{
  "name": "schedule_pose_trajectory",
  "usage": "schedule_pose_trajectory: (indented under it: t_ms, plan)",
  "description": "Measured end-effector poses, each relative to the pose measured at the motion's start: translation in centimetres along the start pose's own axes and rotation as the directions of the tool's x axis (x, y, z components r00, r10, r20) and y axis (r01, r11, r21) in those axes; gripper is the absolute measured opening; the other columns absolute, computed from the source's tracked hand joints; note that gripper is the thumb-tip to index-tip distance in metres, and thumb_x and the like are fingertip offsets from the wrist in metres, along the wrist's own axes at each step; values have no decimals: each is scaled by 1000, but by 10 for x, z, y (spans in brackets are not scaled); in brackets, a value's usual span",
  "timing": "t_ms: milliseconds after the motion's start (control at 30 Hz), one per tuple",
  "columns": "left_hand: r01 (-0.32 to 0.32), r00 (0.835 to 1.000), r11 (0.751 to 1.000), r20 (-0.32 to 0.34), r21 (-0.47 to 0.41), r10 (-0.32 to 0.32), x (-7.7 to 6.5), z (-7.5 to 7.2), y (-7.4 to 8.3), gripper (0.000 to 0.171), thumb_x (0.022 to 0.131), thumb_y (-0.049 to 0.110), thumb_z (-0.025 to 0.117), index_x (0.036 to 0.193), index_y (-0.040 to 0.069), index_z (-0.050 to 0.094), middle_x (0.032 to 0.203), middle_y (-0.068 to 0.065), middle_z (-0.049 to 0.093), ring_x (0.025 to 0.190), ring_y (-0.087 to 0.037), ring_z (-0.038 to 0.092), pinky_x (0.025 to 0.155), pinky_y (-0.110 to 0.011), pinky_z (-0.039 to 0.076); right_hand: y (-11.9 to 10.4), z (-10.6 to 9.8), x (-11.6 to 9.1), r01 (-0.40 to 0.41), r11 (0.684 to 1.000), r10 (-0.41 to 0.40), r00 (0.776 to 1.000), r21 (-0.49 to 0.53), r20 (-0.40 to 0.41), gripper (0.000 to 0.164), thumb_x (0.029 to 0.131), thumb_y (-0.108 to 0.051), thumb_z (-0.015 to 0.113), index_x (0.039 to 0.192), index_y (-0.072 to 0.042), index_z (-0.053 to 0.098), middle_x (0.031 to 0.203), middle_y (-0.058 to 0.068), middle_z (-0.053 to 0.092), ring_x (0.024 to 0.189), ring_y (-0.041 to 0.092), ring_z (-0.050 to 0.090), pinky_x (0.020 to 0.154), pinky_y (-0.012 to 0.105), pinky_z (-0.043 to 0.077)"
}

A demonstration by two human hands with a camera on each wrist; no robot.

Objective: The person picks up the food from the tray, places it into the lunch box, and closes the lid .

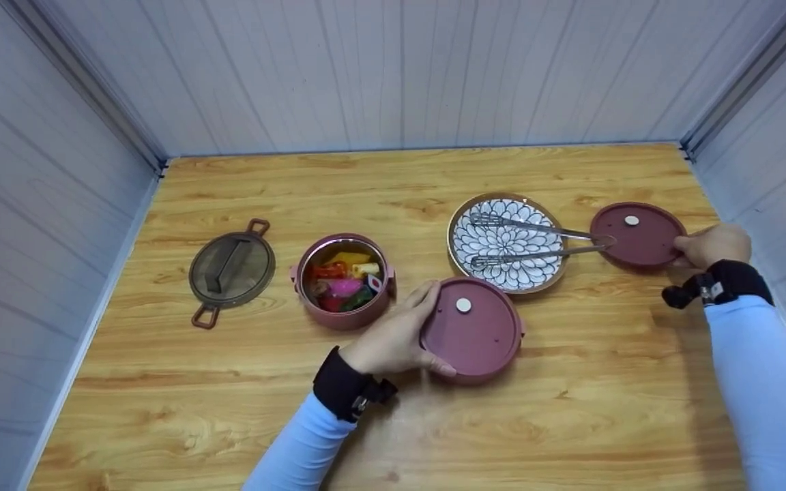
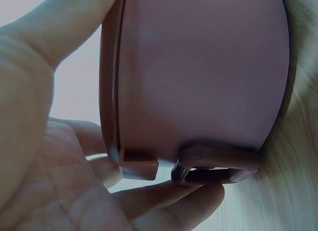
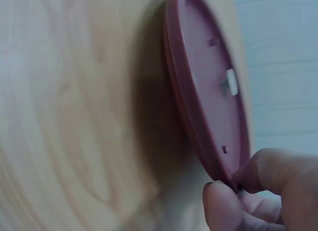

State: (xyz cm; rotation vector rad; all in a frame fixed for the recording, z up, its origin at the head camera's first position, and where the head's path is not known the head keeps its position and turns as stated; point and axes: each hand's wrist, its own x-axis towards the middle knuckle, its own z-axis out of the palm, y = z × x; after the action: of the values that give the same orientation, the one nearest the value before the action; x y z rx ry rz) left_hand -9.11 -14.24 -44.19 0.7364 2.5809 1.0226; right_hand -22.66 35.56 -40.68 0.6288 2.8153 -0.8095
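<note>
My left hand grips a round maroon lidded pot from its left side, thumb near the front and fingers at the back left. In the left wrist view the fingers reach under the pot's side handle, below the lid's rim. On the far right, my right hand pinches the edge of a round maroon lid with a white button. The right wrist view shows that lid tilted above the table, its edge between thumb and fingers.
Left of the lidded pot, an uncovered maroon pot contains several colourful pieces. A brown lid with two loop handles lies farther left. Metal tongs lie across a flower-patterned plate at centre right. Panel walls border the wooden table.
</note>
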Motion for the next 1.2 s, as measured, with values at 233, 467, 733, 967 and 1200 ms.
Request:
schedule_pose_trajectory:
  t_ms: [233, 467, 733, 967, 1200]
  plan:
    - [6, 1000, 1000, 3, 11, -7, 2, 0, 0, 131, 64, 60, 85, 158, 6, 12, 163, -14, 14, 148, -25, 13, 117, -40, 17, -9, -21, -9, -19, 985, 35, 995, 173, -88, 49, 100, -22, 53, 133, 14, 52, 48, -11, 59, 50, 5, 64, 53, 22, 53]
    - [2, 1000, 1000, 0, 13, -2, 3, 1, 0, 131, 63, 62, 84, 158, 5, 14, 163, -15, 15, 149, -26, 13, 117, -41, 18, -38, -38, -26, -1, 984, 39, 977, 180, -208, 50, 101, -21, 52, 139, 10, 48, 52, -15, 56, 46, -4, 57, 51, 17, 51]
    - [-4, 1000, 1000, 4, 16, 4, 2, -2, 4, 128, 66, 61, 82, 158, 5, 13, 163, -16, 14, 148, -27, 14, 117, -39, 18, -86, -37, -57, 212, 961, -180, 967, 174, -182, 48, 98, -19, 55, 138, 9, 51, 63, -9, 66, 52, 3, 64, 49, 20, 51]
    - [-18, 995, 999, -100, -44, 14, -10, -21, 13, 90, 85, 48, 75, 153, 4, 35, 155, -15, 35, 140, -25, 36, 112, -35, 30, -134, -4, -90, 384, 899, -373, 923, 209, -92, 40, 93, -8, 61, 129, 9, 59, 83, 13, 72, 60, 15, 70, 56, 26, 56]
    - [-87, 869, 983, -495, -158, -3, -19, -48, 6, 37, 95, 19, 68, 127, 0, 65, 114, -11, 70, 93, -16, 65, 81, -33, 53, -181, 39, -126, 475, 856, -492, 870, 203, 41, 38, 93, -5, 65, 129, 2, 62, 90, 20, 71, 66, 21, 69, 57, 30, 57]
